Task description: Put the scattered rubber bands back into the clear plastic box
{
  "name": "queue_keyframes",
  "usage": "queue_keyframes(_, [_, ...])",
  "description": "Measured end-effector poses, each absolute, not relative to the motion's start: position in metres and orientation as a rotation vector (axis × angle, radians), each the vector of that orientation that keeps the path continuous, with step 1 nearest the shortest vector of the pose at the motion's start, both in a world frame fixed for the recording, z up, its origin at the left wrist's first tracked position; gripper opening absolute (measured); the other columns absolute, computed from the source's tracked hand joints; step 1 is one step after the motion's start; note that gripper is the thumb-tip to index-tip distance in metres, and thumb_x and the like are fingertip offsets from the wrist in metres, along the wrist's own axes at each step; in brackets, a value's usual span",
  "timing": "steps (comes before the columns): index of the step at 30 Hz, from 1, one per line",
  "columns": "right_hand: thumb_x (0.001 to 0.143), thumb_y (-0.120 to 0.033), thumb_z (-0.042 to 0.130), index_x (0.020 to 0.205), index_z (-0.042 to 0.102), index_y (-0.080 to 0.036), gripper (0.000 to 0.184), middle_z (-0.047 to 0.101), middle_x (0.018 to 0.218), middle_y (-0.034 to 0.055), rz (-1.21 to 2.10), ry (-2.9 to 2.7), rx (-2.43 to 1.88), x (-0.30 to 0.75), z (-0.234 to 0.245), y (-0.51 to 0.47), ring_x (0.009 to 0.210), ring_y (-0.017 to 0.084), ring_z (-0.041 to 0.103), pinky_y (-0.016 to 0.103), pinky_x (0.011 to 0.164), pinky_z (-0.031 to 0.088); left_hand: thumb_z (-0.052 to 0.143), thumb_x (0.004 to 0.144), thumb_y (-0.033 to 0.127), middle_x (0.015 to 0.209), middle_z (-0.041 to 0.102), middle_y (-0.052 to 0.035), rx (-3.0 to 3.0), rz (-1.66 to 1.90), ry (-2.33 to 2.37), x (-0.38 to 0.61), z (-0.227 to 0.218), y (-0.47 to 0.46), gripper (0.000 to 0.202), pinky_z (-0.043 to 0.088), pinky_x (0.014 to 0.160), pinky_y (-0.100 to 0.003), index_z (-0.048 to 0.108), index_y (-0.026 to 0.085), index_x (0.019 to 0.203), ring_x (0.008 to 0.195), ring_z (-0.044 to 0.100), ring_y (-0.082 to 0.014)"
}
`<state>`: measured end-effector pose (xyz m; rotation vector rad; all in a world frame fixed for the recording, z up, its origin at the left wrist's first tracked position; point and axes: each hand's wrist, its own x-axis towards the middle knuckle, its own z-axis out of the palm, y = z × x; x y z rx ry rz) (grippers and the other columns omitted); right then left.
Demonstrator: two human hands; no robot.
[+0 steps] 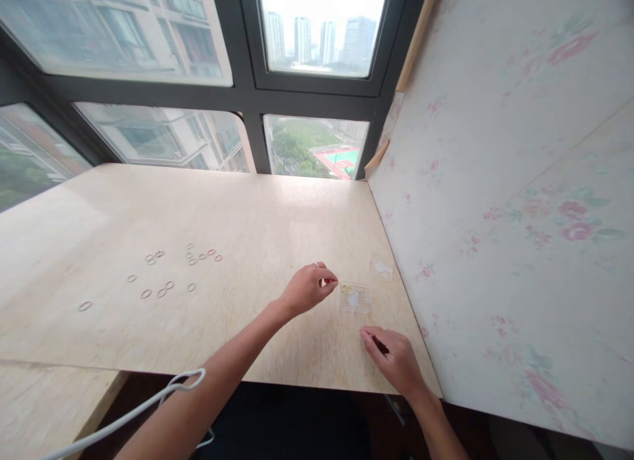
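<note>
My left hand (308, 290) reaches over the counter with thumb and forefinger pinched together, just left of a small clear plastic box (361, 307). Whatever sits in that pinch is too small to make out. A few yellowish rings (347, 289) lie in the box's upper left part, beside a whitish patch. My right hand (393, 358) rests near the counter's front edge, below the box, its thumb and fingers curled together; I cannot see anything between them. Several thin rings (169, 285) are scattered across the left half of the counter, one of them reddish (211, 252).
A clear bag or lid with a white label (382, 268) lies behind the box, close to the floral-papered wall (495, 216) on the right. Dark-framed windows (317, 100) bound the counter (277, 216) at the back. A white cable (129, 417) crosses by my left forearm.
</note>
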<state>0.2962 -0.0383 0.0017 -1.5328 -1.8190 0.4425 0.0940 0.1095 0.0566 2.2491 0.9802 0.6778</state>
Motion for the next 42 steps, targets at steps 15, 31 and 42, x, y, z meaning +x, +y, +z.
queue_keyframes(15, [0.088, -0.035, 0.057, 0.092, 0.067, -0.018, 0.021, 0.053, 0.053, -0.0047, 1.193, -1.759, -0.964, 0.124, 0.072, 0.048, 0.044, 0.009, 0.048, 0.02, 0.044, 0.038, 0.055, 0.08, 0.017, 0.092, 0.065, -0.0085, 2.132, 0.965, 1.41, -0.021, 0.001, 0.032, 0.011, 0.047, 0.08, -0.036, 0.066, 0.017, 0.082, 0.089, 0.057, -0.0226])
queue_keyframes(31, [0.08, -0.027, 0.058, 0.108, 0.065, -0.022, 0.029, 0.07, 0.096, 0.0086, 0.499, -3.019, -0.937, -0.109, 0.051, 0.174, 0.088, 0.025, 0.065, 0.031, 0.068, 0.046, 0.056, 0.078, 0.02, 0.093, 0.069, -0.0074, 1.874, 1.008, 1.356, -0.028, 0.006, 0.033, 0.012, 0.046, 0.074, -0.035, 0.062, 0.019, 0.088, 0.088, 0.061, -0.026])
queue_keyframes(42, [0.08, -0.017, 0.057, 0.091, 0.07, -0.014, 0.016, 0.07, 0.103, 0.0169, 0.261, -3.275, -0.748, -0.129, 0.051, 0.176, 0.095, 0.029, 0.065, 0.037, 0.074, 0.047, 0.059, 0.074, 0.023, 0.09, 0.069, -0.0067, 1.834, 1.078, 1.298, -0.03, 0.009, 0.032, 0.016, 0.046, 0.072, -0.035, 0.06, 0.019, 0.09, 0.088, 0.061, -0.0264])
